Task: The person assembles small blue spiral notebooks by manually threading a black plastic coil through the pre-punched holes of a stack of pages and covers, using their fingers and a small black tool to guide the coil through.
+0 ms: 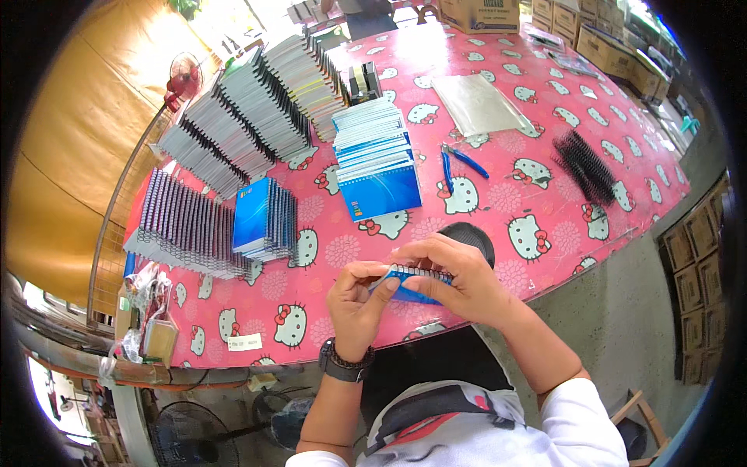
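Note:
Both hands grip a small blue notebook (418, 295) in front of me, its edge with a row of dark coil loops turned up. My left hand (358, 302) pinches the left end, thumb on the blue cover. My right hand (461, 274) is closed on the right end, thumb against the cover and fingers over the coil edge. Just beyond the right hand lies a black round object (473, 238), partly hidden by it. Blue-handled pliers (448, 173) lie farther off, beside a stack of blue-covered notebooks (381, 192). A pile of black spiral coils (585, 167) rests at the right.
Coil-bound notebooks with blue covers (253, 218) stand left, beside a row of spiral-bound books (187, 222). Tall book stacks (261, 109) rise behind. Clear plastic sheets (478, 105) lie on the pink patterned tablecloth (342, 253). A cardboard box (480, 14) sits at the far edge.

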